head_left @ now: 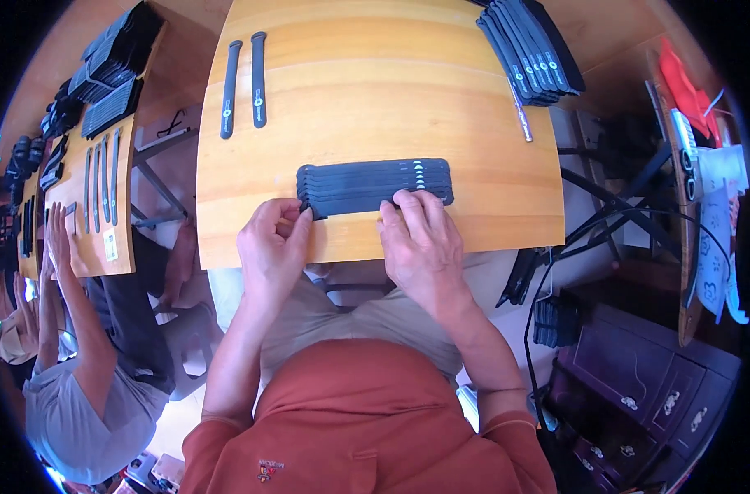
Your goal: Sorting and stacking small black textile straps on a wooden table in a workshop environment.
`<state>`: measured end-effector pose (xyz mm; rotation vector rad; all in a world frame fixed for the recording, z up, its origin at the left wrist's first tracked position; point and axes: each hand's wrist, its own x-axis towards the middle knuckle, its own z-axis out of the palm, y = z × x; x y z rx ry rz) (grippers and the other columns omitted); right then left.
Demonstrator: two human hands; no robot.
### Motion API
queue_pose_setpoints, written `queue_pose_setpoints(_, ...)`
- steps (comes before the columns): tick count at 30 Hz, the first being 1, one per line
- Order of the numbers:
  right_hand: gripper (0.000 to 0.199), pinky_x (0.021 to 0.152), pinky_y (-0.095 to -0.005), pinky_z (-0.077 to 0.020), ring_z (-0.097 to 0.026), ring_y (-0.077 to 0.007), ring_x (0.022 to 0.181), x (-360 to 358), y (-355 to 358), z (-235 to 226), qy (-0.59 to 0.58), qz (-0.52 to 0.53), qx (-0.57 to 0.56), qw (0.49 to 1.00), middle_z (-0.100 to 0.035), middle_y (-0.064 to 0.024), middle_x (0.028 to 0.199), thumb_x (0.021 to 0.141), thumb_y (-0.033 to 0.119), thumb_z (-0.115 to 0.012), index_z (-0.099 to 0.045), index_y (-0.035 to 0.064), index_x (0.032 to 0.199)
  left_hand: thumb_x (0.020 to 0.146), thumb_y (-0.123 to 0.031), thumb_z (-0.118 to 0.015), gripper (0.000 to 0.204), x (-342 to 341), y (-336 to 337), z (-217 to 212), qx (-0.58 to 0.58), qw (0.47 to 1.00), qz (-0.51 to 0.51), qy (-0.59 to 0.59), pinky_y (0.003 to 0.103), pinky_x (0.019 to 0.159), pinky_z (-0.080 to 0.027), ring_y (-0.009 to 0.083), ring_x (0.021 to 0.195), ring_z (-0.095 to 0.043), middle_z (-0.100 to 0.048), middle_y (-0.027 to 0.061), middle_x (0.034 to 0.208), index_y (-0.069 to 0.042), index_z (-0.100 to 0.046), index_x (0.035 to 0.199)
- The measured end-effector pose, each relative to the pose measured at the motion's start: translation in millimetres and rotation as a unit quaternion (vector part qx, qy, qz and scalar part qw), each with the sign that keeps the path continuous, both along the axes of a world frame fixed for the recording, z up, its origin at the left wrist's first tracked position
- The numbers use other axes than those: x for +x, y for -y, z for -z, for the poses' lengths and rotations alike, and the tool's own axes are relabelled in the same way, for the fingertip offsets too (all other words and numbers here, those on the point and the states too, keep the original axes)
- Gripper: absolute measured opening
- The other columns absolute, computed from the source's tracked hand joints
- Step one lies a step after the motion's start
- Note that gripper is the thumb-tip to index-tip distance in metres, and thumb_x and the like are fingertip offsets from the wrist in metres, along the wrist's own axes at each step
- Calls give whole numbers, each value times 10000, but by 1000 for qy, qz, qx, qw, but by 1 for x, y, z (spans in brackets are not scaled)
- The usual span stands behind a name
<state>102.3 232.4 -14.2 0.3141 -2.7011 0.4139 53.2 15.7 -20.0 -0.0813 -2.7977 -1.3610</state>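
A row of several black straps (375, 185) lies side by side, overlapping, near the front edge of the wooden table (375, 99). My left hand (269, 247) pinches the row's left end with thumb and fingers. My right hand (420, 239) rests with its fingertips on the front edge of the row, right of the middle. Two single black straps (243, 78) lie apart at the table's far left.
A fanned pile of black straps (530, 49) sits at the far right corner, with a thin metal pen-like tool (521, 115) beside it. A person at a second table (95, 206) on the left handles similar straps. Cables and a dark cabinet (638, 379) stand at the right.
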Motion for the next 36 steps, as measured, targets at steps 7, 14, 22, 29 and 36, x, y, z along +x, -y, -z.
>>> queue_pose_setpoints(7,253,868,-411,-576,-643,-299,1071,2,1,0,-15,0,1,1000,-673,-126,1151,859,104,-752,-747,-32,1072,882,-176,-788,416,15,-8,-10,-228,930,157,-241,452,1044,-502,330,1287,-600,-615,156,1402,-12,-690,1251)
queue_pose_setpoints(14,264,877,-405,-579,-656,-297,1063,3,0,4,-25,3,15,1000,-692,-131,1205,857,114,-759,-751,-24,1081,959,-395,-689,591,19,-3,-1,-288,914,223,-181,488,1223,-321,326,1459,-455,-525,134,1536,-43,-600,1425)
queue_pose_setpoints(22,267,948,-455,-560,-643,-334,1096,3,-1,1,-9,-18,38,999,-706,-165,1197,905,134,-700,-736,-34,1109,955,-390,-686,560,16,-2,-2,-278,918,225,-174,501,1205,-334,336,1440,-463,-530,135,1523,-53,-624,1398)
queue_pose_setpoints(29,199,904,-433,-566,-649,-304,1041,-9,-5,0,-27,-38,-6,999,-701,-138,1096,905,127,-698,-727,-16,1041,950,-384,-691,565,16,0,-6,-280,915,230,-175,506,1188,-347,344,1429,-466,-528,149,1518,-45,-623,1396)
queue_pose_setpoints(36,318,1026,-475,-520,-606,-356,1242,-65,-10,-6,3,-11,-25,1000,-647,-146,1313,925,216,-733,-730,39,1189,937,-346,-702,583,15,-1,-5,-255,922,242,-164,515,1187,-348,367,1432,-448,-502,168,1527,-22,-594,1410)
